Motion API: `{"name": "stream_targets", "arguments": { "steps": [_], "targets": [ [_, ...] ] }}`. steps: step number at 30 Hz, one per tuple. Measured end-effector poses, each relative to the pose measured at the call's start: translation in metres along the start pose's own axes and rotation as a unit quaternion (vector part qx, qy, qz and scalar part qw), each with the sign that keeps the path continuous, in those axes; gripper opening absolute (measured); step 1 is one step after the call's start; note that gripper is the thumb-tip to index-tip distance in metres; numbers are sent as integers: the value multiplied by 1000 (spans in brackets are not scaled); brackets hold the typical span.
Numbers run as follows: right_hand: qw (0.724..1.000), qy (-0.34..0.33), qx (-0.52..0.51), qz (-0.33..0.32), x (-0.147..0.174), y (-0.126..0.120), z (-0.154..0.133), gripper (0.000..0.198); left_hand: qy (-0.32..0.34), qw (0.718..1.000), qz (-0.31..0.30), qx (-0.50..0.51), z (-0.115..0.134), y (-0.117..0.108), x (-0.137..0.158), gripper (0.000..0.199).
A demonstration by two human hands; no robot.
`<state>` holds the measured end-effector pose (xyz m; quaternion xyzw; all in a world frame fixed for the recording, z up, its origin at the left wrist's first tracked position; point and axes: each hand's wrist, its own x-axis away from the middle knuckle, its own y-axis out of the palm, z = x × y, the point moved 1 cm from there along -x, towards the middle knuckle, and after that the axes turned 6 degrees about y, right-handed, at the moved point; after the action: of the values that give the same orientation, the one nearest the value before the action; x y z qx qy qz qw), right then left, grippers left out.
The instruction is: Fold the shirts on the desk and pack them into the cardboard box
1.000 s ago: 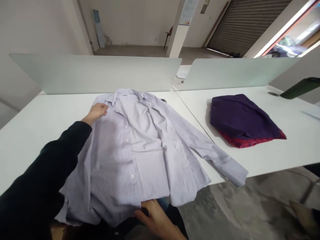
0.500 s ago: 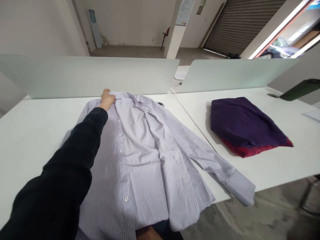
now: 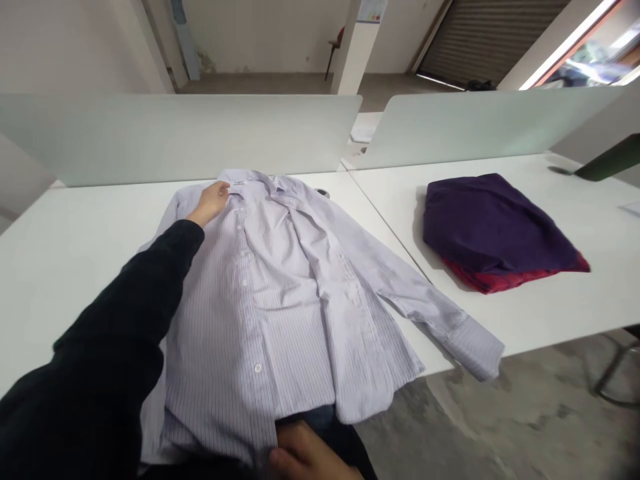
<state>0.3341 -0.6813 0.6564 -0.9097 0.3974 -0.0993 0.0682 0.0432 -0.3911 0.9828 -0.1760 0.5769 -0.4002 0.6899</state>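
A pale, finely striped button-up shirt (image 3: 295,353) lies spread on the white table with its front undone and its collar toward the divider. Just below the collar, my left hand (image 3: 212,201) has its fingers closed on the upper edge of the buttoned front panel. Down at the hem, my right hand (image 3: 309,455) grips the bottom corner of that same panel, thumb on top. The shirt's one sleeve stretches out to the right, its cuff past the table edge. My dark left sleeve hides part of the shirt's left side.
On the right of the white table (image 3: 390,180) sits a folded stack of cloth, a purple garment (image 3: 495,227) over a red one (image 3: 493,283). Frosted dividers (image 3: 215,140) run along the back edge. A dark green object (image 3: 610,159) stands at far right.
My left hand has moved from the collar edge down onto the front panel. My right hand has come up into view at the hem. The view has tilted slightly down.
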Motion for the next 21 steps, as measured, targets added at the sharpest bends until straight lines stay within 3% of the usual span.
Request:
{"name": "stream_targets", "arguments": {
  "steps": [3,6,8,10,14,18,21],
  "targets": [
    [977,63,-202,0,-12,7,4,43,36,996,-34,-76,-10,-12,24,43],
    [907,81,-413,13,-32,11,20,38,64,990,-65,-107,-18,-16,41,45],
    [872,73,-482,41,-45,9,30,34,81,986,-81,-122,-21,-16,46,47],
    [854,53,-513,67,-55,5,35,31,97,981,-97,-135,-20,-13,46,49],
    [850,8,-522,73,-61,3,35,29,102,979,-111,-140,-15,0,36,51],
    [897,-33,-441,17,-50,12,38,16,92,978,-121,-145,-12,17,26,52],
    [898,-41,-436,51,-49,11,42,23,78,978,-121,-152,-12,25,24,54]
  ]
}}
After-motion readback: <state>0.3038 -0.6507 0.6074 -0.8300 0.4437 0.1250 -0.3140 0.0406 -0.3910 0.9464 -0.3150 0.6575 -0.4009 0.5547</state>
